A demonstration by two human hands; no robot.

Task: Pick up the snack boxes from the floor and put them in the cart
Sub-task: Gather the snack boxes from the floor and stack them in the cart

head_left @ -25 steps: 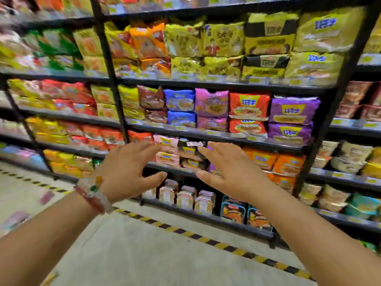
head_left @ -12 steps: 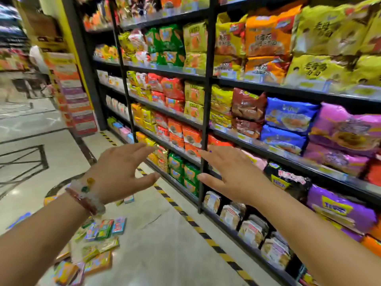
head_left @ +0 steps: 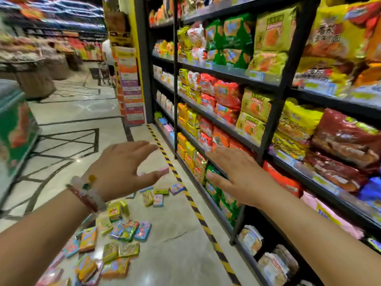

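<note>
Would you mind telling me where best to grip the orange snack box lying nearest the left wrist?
Probably from above, pinching its two long edges: the orange snack box lies flat on the floor, face up, with other boxes close alongside. Both hands are empty.

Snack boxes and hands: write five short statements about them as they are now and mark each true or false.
1. The snack boxes lie scattered on the floor. True.
2. The left hand grips a box. False: it holds nothing, fingers spread.
3. The right hand is empty. True.
4. A cart stands beside the boxes. False: no cart is in view.
5. A yellow-and-black striped line runs along the shelf base. True.
</note>
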